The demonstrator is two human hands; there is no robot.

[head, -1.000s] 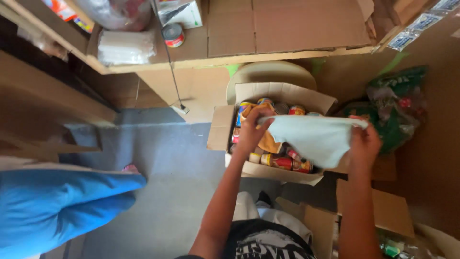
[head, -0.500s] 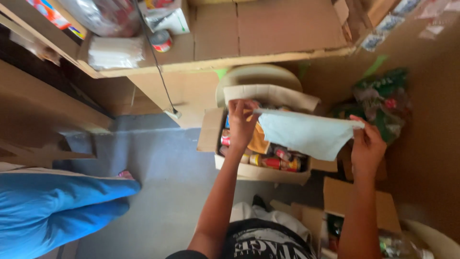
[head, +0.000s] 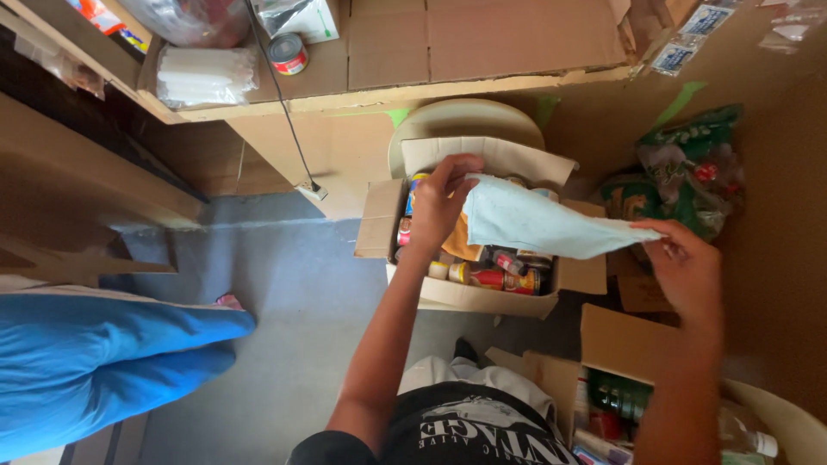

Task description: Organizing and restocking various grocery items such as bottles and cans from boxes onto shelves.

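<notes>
A pale blue cloth (head: 538, 222) is stretched between my two hands above an open cardboard box (head: 465, 293) of cans and jars. My left hand (head: 441, 200) pinches the cloth's left edge over the box. At the right, my right hand (head: 685, 267) grips the cloth's other end, a little lower. The cloth hides part of the box's contents. Several red and yellow cans (head: 504, 277) show along the box's near side.
A second open box (head: 620, 379) with bottles sits by my right leg. A green snack bag (head: 685, 168) leans against the cardboard wall. Above is a cardboard shelf (head: 413, 52) with a small tin (head: 287, 53) and a white packet (head: 207, 76). A blue shape (head: 95, 362) lies on the grey floor at the left.
Both hands have kept hold of the cloth and pulled it flatter and wider. My right hand has dropped lower and further right.
</notes>
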